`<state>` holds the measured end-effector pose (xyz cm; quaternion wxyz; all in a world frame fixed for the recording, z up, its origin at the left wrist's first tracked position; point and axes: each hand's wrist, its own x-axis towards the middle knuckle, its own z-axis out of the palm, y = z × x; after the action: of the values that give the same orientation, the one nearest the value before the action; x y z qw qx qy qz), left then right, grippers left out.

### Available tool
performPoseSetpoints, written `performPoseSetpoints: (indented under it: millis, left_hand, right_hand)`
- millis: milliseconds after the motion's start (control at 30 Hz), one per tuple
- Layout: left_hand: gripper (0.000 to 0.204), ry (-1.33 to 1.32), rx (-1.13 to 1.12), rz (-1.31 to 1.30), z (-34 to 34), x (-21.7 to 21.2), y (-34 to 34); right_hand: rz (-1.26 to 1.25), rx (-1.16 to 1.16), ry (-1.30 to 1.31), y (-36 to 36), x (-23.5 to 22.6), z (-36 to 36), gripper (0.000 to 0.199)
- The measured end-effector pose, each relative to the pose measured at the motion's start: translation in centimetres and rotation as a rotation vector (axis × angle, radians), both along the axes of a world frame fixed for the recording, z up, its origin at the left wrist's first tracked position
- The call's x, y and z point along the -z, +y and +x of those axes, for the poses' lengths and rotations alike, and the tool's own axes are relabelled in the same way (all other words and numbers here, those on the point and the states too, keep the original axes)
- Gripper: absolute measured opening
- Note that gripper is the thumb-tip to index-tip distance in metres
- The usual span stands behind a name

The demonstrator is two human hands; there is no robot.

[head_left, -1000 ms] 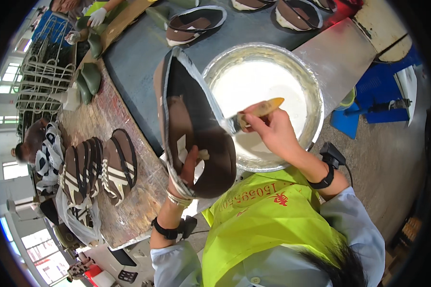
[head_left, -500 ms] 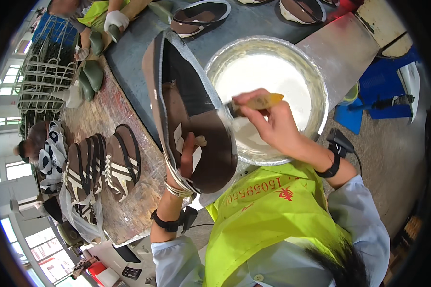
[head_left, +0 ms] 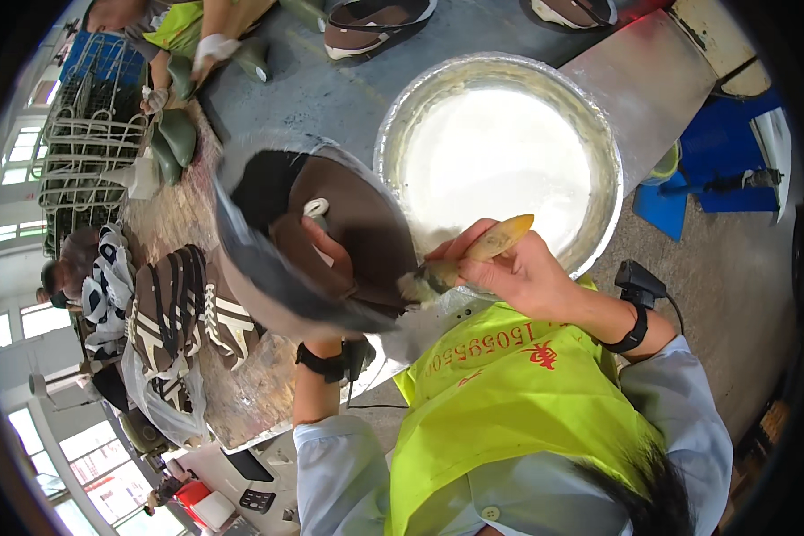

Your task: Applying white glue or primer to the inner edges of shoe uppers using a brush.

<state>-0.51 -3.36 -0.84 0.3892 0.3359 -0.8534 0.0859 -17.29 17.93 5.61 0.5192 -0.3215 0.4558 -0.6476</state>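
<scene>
My left hand (head_left: 332, 255) grips a brown shoe upper (head_left: 375, 214) with a dark lining, its thumb inside the opening. The upper is tilted and partly smeared by motion. My right hand (head_left: 531, 281) is closed around a brush (head_left: 506, 236) with a yellowish handle. The bristle end is right by the upper's near right edge; whether it touches is blurred. Just beyond my right hand stands a round metal basin (head_left: 609, 192) holding white liquid (head_left: 500, 156).
Brown striped shoe uppers (head_left: 163, 308) lie on the worn table at left. Green shoe lasts (head_left: 179, 134) lie farther back, near a co-worker's gloved hand (head_left: 216, 46) and a wire rack (head_left: 85, 147). More brown uppers (head_left: 375, 29) lie along the far side. A blue bin (head_left: 728, 156) stands at right.
The upper has turned from nearly upright to a slanted position and swung lower left. My right hand and brush have come nearer to me. The co-worker's gloved hand has moved slightly.
</scene>
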Motion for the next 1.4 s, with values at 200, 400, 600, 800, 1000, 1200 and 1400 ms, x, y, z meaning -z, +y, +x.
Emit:
performPoseSetpoints:
  millis: [200,400,600,800,1000,1200,1400]
  left_hand:
    - [0.03,0.552,0.312,0.775,0.0,-0.1,0.2]
    - [0.031,0.651,0.365,1.008,-0.6,-0.2,0.1]
    - [0.032,0.129,0.407,0.33,-2.6,2.7,-7.2]
    - [0.026,0.305,0.502,1.905,-15.4,-6.2,-19.9]
    - [0.029,-0.275,0.639,2.152,-26.0,-2.4,-19.9]
    - [0.029,-0.152,0.553,1.999,-28.2,5.0,-19.4]
    - [0.039,-0.319,0.422,1.67,-18.1,0.1,-20.8]
  right_hand:
    - [0.063,-0.16,-0.214,-0.4,-1.4,-0.5,0.018]
    - [-0.058,0.367,-0.026,-2.1,1.0,-1.1,0.018]
    - [-0.105,0.475,-0.039,-4.1,0.3,-4.0,0.018]
    - [-0.034,0.573,-0.073,-2.2,1.0,-7.2,0.018]
    - [0.065,0.681,-0.127,-0.9,1.3,-8.8,0.015]
    - [0.08,0.658,-0.086,-1.2,0.9,-9.8,0.015]
    - [0.111,0.669,0.079,-0.9,-0.4,-8.7,0.016]
